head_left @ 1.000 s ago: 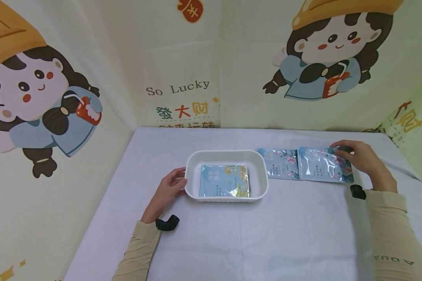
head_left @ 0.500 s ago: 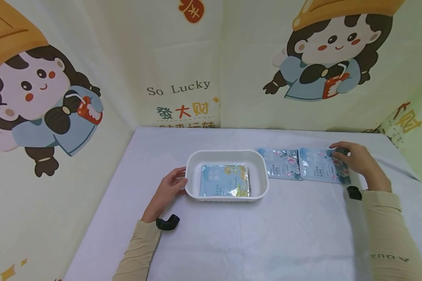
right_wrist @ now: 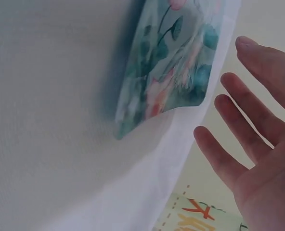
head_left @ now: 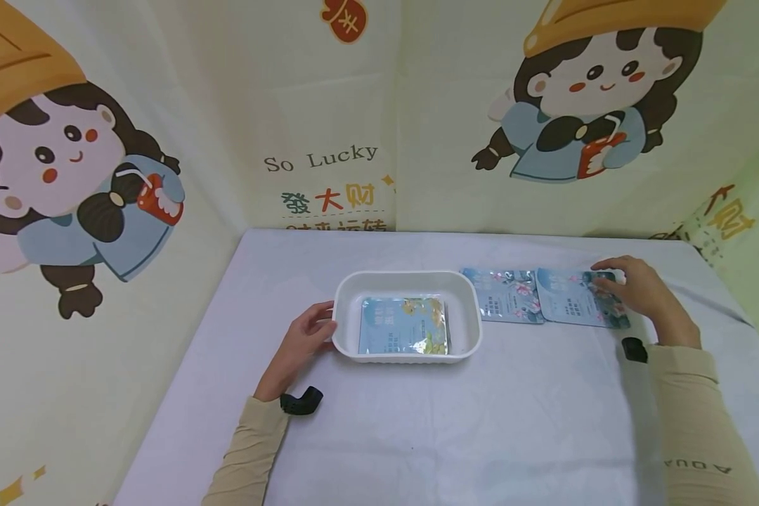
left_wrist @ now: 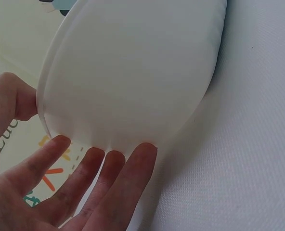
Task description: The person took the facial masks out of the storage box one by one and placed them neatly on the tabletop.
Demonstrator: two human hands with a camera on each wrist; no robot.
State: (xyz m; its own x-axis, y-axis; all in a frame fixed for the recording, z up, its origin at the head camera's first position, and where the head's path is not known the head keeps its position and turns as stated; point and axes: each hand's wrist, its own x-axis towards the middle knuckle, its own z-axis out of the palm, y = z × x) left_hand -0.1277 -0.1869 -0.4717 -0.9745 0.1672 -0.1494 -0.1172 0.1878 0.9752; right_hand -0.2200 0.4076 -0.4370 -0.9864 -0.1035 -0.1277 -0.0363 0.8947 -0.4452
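Observation:
My left hand [head_left: 302, 344] rests against the left end of a white plastic tray [head_left: 344, 337]. In the left wrist view its spread fingertips touch the tray's outer end wall, the thumb near the rim. A shiny blue foil sachet [head_left: 401, 327] with yellow-green print lies in the tray. Right of it, two blue floral sachets lie edge to edge: one beside the tray [head_left: 506, 295], the other, the right sachet [head_left: 572, 299], near my right hand [head_left: 648, 288]. The right wrist view shows that hand's fingers [right_wrist: 222, 156] spread and apart from the sachet's lifted corner [right_wrist: 157, 91].
A white cloth [head_left: 455, 436] covers the table. Behind it hangs a cream printed backdrop [head_left: 443, 197], with another printed sheet along the left [head_left: 209, 176]. Black wrist cameras sit on both wrists, the left one [head_left: 302, 401] close to the cloth.
The right sachet has settled flatter, level with its neighbour. My right hand has shifted slightly left, and its fingers have come off the sachet. Left hand and tray stay put.

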